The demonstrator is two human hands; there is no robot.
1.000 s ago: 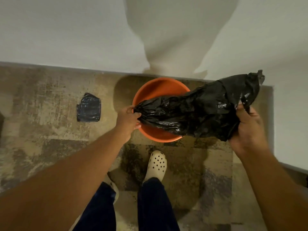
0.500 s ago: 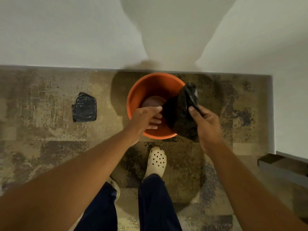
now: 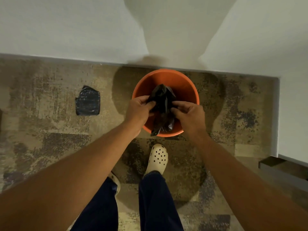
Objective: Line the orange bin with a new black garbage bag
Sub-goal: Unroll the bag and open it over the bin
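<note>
One orange bin (image 3: pixel 181 84) is seen, and one black bag (image 3: pixel 162 104) is held over it by two hands, left (image 3: pixel 138 110) and right (image 3: pixel 190 115). One folded dark packet (image 3: pixel 87 101) is counted on the floor at left. Two cream clogs are seen near, one (image 3: pixel 157 158) in full, one (image 3: pixel 115 180) partly hidden.

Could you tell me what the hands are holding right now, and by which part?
Both hands, left and right, pinch the bunched black garbage bag by its upper sides, over the orange bin.
</note>
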